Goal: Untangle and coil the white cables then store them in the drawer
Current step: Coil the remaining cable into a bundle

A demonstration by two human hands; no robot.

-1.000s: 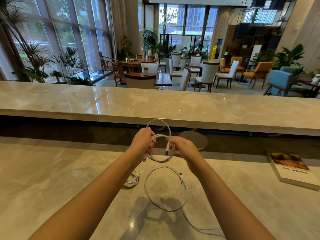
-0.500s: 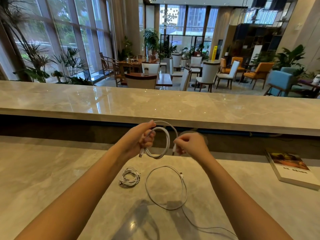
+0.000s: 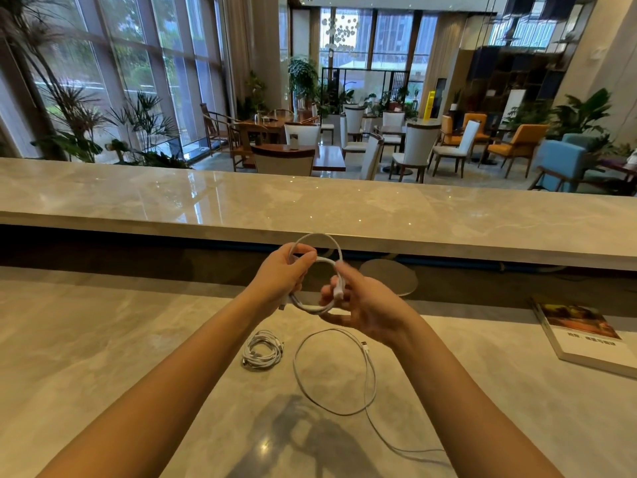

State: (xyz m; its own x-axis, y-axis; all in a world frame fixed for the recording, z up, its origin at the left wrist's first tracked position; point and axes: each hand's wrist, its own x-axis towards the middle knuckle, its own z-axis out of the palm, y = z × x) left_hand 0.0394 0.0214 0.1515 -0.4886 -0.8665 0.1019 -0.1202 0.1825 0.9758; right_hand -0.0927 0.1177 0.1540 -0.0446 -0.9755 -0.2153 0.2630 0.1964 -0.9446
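Above the marble counter [image 3: 103, 339] I hold a white cable [image 3: 331, 243] wound into a small ring. My left hand [image 3: 282, 277] grips the ring's left side. My right hand [image 3: 362, 305] pinches the cable's plug end at the ring's right side. On the counter below lies a tightly coiled white cable [image 3: 262, 351]. Beside it, to the right, a loose white cable [image 3: 336, 374] lies in one wide loop, its tail running off toward the lower right. No drawer is in view.
A book [image 3: 586, 332] lies on the counter at the right. A raised marble ledge [image 3: 310, 208] runs across behind my hands, with a round grey disc [image 3: 393, 277] beneath it. Beyond is a lounge with chairs, tables and plants.
Both hands rose a little with the ring. My right hand moved the plug end round the ring's right side, and the ring is wound tighter.
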